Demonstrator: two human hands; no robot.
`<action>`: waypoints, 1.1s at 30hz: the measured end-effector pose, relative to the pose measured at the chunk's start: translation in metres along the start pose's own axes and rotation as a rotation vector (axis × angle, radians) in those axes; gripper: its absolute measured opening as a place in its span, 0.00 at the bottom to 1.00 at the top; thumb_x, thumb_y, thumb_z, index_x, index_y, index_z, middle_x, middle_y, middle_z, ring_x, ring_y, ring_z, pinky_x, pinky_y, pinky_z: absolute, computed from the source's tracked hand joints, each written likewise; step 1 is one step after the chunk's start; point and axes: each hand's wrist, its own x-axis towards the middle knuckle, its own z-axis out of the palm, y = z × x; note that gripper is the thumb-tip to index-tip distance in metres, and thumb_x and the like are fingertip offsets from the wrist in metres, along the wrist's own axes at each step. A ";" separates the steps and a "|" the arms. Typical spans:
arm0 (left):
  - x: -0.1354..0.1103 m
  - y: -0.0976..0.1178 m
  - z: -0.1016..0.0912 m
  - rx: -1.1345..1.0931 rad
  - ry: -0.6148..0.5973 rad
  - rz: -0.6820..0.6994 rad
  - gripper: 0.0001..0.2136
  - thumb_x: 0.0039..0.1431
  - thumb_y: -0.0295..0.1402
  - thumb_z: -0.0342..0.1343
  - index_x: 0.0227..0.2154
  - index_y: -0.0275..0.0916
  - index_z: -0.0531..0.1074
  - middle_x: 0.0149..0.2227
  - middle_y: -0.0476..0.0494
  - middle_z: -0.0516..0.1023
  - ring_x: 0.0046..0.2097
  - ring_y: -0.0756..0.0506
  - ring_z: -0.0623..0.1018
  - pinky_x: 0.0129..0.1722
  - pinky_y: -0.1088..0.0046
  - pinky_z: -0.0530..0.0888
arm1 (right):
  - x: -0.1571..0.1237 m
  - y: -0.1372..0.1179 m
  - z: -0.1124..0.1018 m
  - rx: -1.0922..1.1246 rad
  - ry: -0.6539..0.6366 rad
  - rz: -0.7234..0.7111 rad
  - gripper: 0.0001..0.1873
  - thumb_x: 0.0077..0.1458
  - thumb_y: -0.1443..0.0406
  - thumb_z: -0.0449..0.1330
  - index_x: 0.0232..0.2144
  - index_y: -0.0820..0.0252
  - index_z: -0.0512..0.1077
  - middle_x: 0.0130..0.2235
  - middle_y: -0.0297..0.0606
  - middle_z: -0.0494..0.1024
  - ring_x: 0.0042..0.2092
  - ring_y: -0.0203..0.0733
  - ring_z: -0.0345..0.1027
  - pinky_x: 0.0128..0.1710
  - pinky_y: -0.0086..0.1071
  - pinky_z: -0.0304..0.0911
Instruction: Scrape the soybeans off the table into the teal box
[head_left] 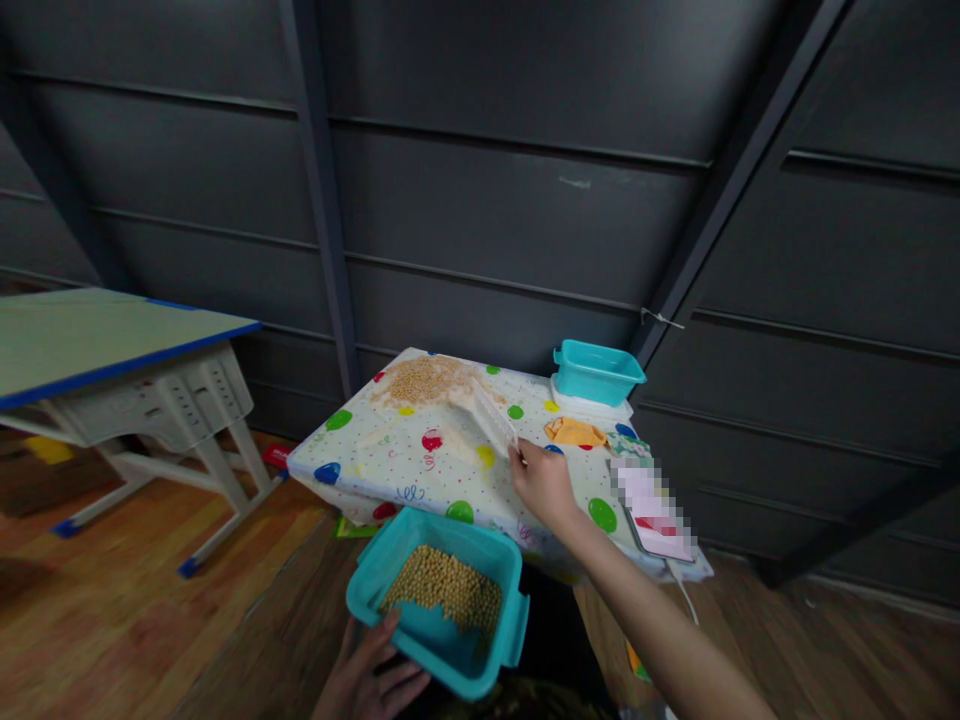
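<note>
My left hand (375, 670) grips the near left side of a teal plastic bin (504, 550), thumb over the rim and fingers below. Yellowish round beans (446, 582) lie heaped inside, and part of the bin's floor shows. Over the table, my right hand (541, 480) is closed on one end of a long white flat tool (491, 415), whose exact kind I cannot make out. The tool's far end points at a spread of beans (424, 380) mixed with pale crumbs on the balloon-patterned tablecloth (375, 455). The teal bin is at the table's front edge.
A second teal bin (600, 372) stands at the table's back right on something white. Closer in lie a yellow-orange cloth (576, 432) and a blurred-out device (654, 510) with a white cable (682, 590). Another desk (127, 335) is at left; a dark panelled wall (487, 200) rises behind.
</note>
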 end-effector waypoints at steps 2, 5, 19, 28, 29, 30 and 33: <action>0.002 -0.002 0.000 0.045 0.009 0.014 0.55 0.58 0.39 0.75 0.80 0.42 0.47 0.47 0.31 0.86 0.43 0.27 0.90 0.58 0.41 0.82 | -0.004 0.021 -0.003 0.058 0.122 0.068 0.19 0.71 0.64 0.53 0.32 0.58 0.80 0.30 0.47 0.85 0.31 0.46 0.78 0.32 0.32 0.58; 0.005 -0.003 0.002 0.091 0.042 -0.006 0.51 0.60 0.37 0.73 0.80 0.41 0.49 0.48 0.32 0.84 0.42 0.28 0.90 0.57 0.43 0.83 | -0.010 0.047 -0.010 0.079 0.246 0.200 0.19 0.69 0.60 0.56 0.27 0.56 0.77 0.26 0.45 0.81 0.28 0.46 0.73 0.30 0.33 0.53; -0.009 0.004 0.016 0.128 0.024 0.008 0.48 0.63 0.37 0.71 0.78 0.44 0.48 0.44 0.36 0.84 0.41 0.30 0.91 0.51 0.48 0.86 | -0.024 0.081 -0.020 0.001 0.159 0.344 0.15 0.66 0.61 0.58 0.27 0.57 0.77 0.27 0.46 0.81 0.27 0.47 0.68 0.32 0.35 0.48; -0.003 0.003 0.013 0.119 0.013 -0.040 0.45 0.66 0.36 0.68 0.78 0.39 0.48 0.45 0.33 0.84 0.42 0.30 0.91 0.51 0.49 0.86 | -0.048 0.082 -0.024 -0.030 0.210 0.450 0.17 0.67 0.60 0.57 0.29 0.58 0.79 0.28 0.48 0.81 0.27 0.47 0.68 0.32 0.35 0.47; -0.002 0.002 0.012 0.113 0.019 -0.035 0.45 0.66 0.36 0.68 0.78 0.39 0.48 0.45 0.33 0.84 0.42 0.30 0.91 0.51 0.49 0.87 | -0.051 0.082 -0.023 -0.032 0.214 0.451 0.17 0.67 0.60 0.56 0.29 0.58 0.79 0.28 0.48 0.81 0.27 0.46 0.67 0.32 0.35 0.47; -0.002 0.002 0.013 0.112 0.032 -0.027 0.45 0.66 0.35 0.68 0.78 0.39 0.49 0.44 0.34 0.83 0.41 0.29 0.90 0.50 0.49 0.87 | -0.055 0.081 -0.023 -0.028 0.222 0.453 0.17 0.67 0.60 0.56 0.30 0.59 0.79 0.28 0.47 0.81 0.27 0.46 0.67 0.32 0.35 0.47; -0.002 0.001 0.015 0.114 0.108 -0.027 0.42 0.67 0.31 0.65 0.78 0.40 0.52 0.40 0.40 0.81 0.38 0.31 0.90 0.48 0.47 0.87 | -0.063 0.080 -0.022 0.018 0.257 0.456 0.18 0.66 0.58 0.56 0.30 0.59 0.80 0.26 0.46 0.80 0.26 0.45 0.67 0.32 0.35 0.48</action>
